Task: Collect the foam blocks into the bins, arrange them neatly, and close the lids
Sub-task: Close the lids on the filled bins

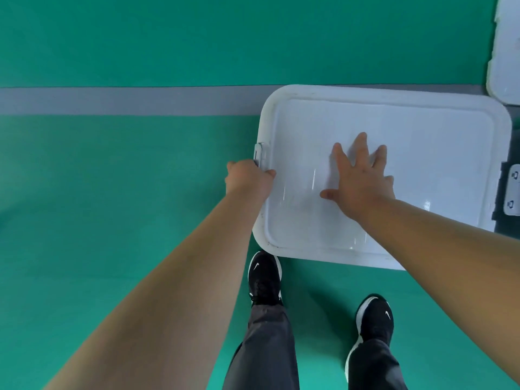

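With the right hand [363,178] pressing flat on the bin lid [422,130] and the left hand [249,180] apparently gripping its left latch [260,153], uneven pressure could leave the right side unlatched.

And there's the big white lid [439,164], a rounded rectangle with a raised rim and a glossy, recessed centre, lying flat out at 3 o'clock on the green floor [126,192]. Its small white latch [260,153] sits midway along the lid's 9 o'clock edge. The bin beneath is fully hidden. Up at 1 o'clock a second white lid [506,52] peeks in, cut off by the frame, just apart from the first.
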{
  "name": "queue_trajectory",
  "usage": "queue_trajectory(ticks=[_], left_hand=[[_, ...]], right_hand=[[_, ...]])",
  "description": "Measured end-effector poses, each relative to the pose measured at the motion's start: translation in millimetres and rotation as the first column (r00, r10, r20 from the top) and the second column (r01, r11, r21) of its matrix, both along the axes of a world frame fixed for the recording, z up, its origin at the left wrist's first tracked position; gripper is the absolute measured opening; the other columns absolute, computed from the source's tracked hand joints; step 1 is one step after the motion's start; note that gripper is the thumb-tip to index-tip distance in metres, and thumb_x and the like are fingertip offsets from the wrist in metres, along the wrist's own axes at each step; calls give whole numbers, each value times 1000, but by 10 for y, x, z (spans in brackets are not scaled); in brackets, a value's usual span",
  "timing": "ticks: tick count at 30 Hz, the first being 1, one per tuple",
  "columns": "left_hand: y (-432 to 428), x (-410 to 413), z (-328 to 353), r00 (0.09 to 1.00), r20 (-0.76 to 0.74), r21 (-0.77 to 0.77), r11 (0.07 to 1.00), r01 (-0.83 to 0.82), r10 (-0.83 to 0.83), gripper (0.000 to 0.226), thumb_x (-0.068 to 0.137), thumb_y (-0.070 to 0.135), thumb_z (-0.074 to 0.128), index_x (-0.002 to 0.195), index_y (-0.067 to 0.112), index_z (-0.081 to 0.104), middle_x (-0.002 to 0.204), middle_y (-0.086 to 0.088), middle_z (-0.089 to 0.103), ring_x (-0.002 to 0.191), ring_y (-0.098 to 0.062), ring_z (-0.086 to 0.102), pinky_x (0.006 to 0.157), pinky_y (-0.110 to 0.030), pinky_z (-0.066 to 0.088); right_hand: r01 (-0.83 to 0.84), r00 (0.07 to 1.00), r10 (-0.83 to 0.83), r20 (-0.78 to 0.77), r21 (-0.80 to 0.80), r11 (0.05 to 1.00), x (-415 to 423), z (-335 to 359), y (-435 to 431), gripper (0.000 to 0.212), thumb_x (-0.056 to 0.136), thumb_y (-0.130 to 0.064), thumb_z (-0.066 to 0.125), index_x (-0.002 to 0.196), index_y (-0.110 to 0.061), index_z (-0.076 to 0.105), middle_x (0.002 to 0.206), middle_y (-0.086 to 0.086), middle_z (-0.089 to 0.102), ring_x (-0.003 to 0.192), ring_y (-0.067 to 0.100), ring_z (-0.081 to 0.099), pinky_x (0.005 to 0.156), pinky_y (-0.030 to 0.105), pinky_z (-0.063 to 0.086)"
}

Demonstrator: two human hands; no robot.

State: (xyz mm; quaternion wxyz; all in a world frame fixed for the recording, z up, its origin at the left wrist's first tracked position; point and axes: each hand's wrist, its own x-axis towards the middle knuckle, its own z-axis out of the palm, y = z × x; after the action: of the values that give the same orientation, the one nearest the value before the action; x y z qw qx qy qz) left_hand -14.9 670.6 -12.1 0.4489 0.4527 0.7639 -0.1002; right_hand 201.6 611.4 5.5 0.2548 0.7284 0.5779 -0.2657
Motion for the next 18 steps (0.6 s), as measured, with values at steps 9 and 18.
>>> queue_trajectory(ticks=[9, 18], left_hand=[[-106, 203, 170, 988, -128, 38, 994, 98, -92, 29, 102, 31, 53, 121, 13, 67, 117, -9, 64, 86, -30, 62, 71, -36, 50], [-355, 612, 322, 900, -368, 35, 963, 266, -235, 74, 105, 24, 42, 164, 1, 3, 165, -18, 20, 151, -36, 26, 120, -44, 29]], right_hand=[[-8, 1000, 7, 15, 18, 1000, 26, -37, -39, 106, 92, -68, 59, 160, -40, -18, 164, 4, -36, 154, 49, -14, 107, 65, 43], [54, 966, -37, -255, 59, 997, 419, 148, -50, 92, 92, -64, 64, 161, -43, 7, 170, -12, -20, 158, 35, -1, 112, 56, 39]])
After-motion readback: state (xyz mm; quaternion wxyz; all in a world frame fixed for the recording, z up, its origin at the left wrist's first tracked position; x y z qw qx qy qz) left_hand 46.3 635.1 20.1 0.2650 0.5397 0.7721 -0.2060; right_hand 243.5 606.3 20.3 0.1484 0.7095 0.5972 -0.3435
